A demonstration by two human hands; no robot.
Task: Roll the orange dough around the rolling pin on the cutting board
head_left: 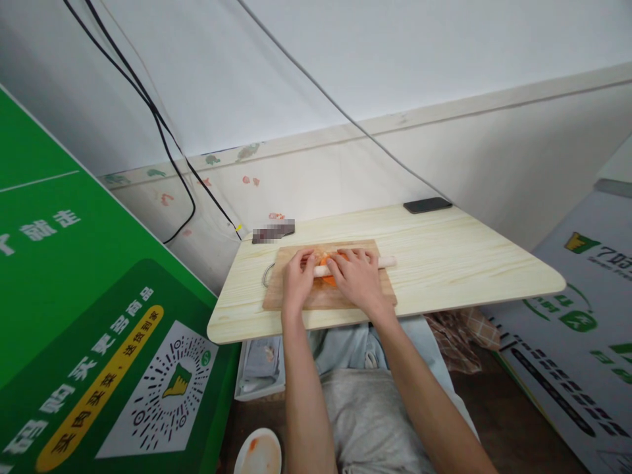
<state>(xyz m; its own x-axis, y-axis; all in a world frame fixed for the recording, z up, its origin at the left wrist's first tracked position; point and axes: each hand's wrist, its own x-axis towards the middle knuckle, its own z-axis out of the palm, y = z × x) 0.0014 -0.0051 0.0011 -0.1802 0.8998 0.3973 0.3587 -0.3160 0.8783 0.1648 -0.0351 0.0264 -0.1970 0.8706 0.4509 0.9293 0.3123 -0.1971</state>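
Two forearms [309,395] are extended forward over one surface [459,257]. One white dish [264,461], stained orange, is located below, at lower left. One wooden board [323,301], fitted with one metal ring [266,274] at its left edge, is set on the surface. One rolling pin [388,262] is held across the board beneath the bent fingers of the left hand [299,280] and right hand [358,276]. One orange item [328,280] is partly covered by the pin. Near the far edge, one pixelated object [273,232] is placed left and one black phone [427,205] right. Beyond, two black cables and one grey cable [345,116] are hung.
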